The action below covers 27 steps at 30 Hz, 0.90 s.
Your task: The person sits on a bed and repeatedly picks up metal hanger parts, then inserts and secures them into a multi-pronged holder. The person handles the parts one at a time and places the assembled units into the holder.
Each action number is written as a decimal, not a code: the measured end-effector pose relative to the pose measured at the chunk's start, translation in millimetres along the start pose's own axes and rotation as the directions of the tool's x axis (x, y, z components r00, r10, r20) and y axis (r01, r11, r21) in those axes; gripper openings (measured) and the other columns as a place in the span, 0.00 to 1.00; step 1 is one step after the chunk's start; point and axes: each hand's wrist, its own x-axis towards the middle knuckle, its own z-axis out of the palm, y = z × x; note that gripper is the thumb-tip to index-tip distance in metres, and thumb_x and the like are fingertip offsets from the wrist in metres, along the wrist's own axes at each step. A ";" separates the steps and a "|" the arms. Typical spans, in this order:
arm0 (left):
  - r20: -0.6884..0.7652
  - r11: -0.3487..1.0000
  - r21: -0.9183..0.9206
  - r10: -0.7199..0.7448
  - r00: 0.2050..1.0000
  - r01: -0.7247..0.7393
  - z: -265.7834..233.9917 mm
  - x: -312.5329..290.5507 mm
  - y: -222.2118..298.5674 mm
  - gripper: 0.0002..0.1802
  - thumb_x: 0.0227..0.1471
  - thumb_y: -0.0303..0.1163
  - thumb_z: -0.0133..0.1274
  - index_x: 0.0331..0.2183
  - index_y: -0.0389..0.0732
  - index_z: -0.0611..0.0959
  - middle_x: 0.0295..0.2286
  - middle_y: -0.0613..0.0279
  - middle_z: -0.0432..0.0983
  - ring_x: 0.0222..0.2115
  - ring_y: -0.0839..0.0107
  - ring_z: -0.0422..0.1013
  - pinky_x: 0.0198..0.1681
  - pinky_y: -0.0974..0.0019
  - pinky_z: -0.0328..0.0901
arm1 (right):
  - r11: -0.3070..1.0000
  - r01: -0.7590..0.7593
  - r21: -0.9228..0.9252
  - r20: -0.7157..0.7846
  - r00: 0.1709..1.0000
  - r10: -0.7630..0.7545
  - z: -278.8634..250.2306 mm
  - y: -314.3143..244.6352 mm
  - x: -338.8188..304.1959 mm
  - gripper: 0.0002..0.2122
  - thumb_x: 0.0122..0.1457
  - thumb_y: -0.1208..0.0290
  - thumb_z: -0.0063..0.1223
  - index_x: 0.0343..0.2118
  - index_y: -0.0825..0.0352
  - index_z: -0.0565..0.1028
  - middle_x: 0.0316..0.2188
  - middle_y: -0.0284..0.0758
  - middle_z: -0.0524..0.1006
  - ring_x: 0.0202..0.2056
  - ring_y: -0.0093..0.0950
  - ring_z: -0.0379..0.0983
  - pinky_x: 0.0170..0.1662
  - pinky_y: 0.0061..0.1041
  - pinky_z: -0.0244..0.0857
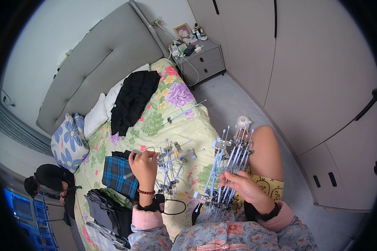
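Through the head camera I am looking down at a bed with a floral sheet (171,125), and I am watching two bare hands working on folding clip racks of pale blue rods and metal clips. The right hand (243,186) is closing its fingers around the nearer rack (226,167), which is lying folded across the lap, its long axis running from near the waist up and slightly right toward the raised knee, rod tips pointing away from the body. The left hand (143,165) is pinching a thin rod or clip at the edge of a second rack (171,169), fingers curled nearly shut on it; that rack is lying half spread on the sheet, its arms splaying toward the headboard. One loose rod (183,113) is resting farther up the bed, apart from both. I judge the sorting about midway (one rack gathered, one still sprawling). A plaid garment (119,175) is lying just left of the wrist, black clothing (134,100) near the pillows.
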 end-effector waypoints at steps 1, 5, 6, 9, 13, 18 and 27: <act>0.028 1.000 -0.031 -0.002 1.000 0.003 3.1 -4.0 0.6 0.07 0.41 0.32 0.61 0.20 0.42 0.81 0.19 0.65 0.77 0.24 0.66 0.71 0.52 0.55 0.56 | 1.000 0.007 0.000 0.011 1.000 -0.007 -0.3 0.4 0.3 0.12 0.62 0.66 0.45 0.36 0.72 0.73 0.29 0.36 0.74 0.36 0.29 0.72 0.47 0.30 0.63; 0.163 0.968 -0.236 -0.050 0.985 0.089 17.5 -24.1 10.5 0.08 0.42 0.35 0.62 0.22 0.42 0.83 0.19 0.64 0.78 0.24 0.63 0.72 0.41 0.62 0.63 | 1.000 0.011 -0.022 0.020 1.000 -0.011 -1.0 2.5 1.8 0.15 0.62 0.63 0.44 0.38 0.71 0.74 0.31 0.36 0.76 0.37 0.27 0.73 0.48 0.28 0.62; 0.228 0.919 -0.327 -0.149 0.962 0.220 22.2 -31.0 17.4 0.08 0.42 0.35 0.62 0.22 0.41 0.83 0.19 0.63 0.78 0.23 0.62 0.73 0.35 0.66 0.66 | 1.000 0.011 -0.022 0.021 1.000 -0.010 -1.0 2.5 1.9 0.14 0.62 0.63 0.44 0.38 0.71 0.74 0.31 0.36 0.76 0.37 0.27 0.73 0.48 0.28 0.62; 0.285 0.815 -0.441 -0.272 0.919 0.377 31.3 -45.5 36.9 0.08 0.44 0.35 0.61 0.24 0.41 0.83 0.18 0.60 0.77 0.17 0.61 0.73 0.19 0.67 0.63 | 1.000 0.010 -0.006 0.002 1.000 -0.010 0.6 1.7 0.6 0.13 0.62 0.65 0.44 0.38 0.72 0.73 0.31 0.36 0.75 0.38 0.28 0.72 0.48 0.30 0.63; -0.021 0.918 -0.331 -0.240 0.971 0.220 29.6 -42.6 52.4 0.08 0.43 0.33 0.63 0.24 0.41 0.81 0.19 0.60 0.78 0.18 0.61 0.73 0.20 0.66 0.64 | 1.000 0.008 0.003 0.019 1.000 -0.008 2.7 -0.2 -0.6 0.13 0.62 0.66 0.44 0.38 0.73 0.73 0.33 0.36 0.74 0.39 0.30 0.72 0.49 0.32 0.63; -0.184 0.959 -0.276 -0.112 0.977 0.058 23.6 -39.9 86.5 0.07 0.41 0.32 0.64 0.23 0.42 0.81 0.22 0.61 0.78 0.20 0.64 0.74 0.21 0.67 0.65 | 0.998 0.055 -0.002 0.039 0.998 -0.055 4.1 3.0 0.6 0.14 0.63 0.65 0.42 0.41 0.71 0.73 0.34 0.37 0.76 0.41 0.28 0.72 0.49 0.29 0.62; 0.312 0.860 -0.510 0.186 0.932 0.000 -14.8 -93.4 123.1 0.32 0.44 0.19 0.55 0.53 0.37 0.67 0.34 0.46 0.75 0.32 0.50 0.72 0.34 0.59 0.67 | 0.997 0.078 -0.004 0.001 0.997 -0.078 2.8 7.9 1.1 0.13 0.63 0.66 0.43 0.42 0.71 0.72 0.36 0.36 0.75 0.42 0.27 0.71 0.50 0.30 0.62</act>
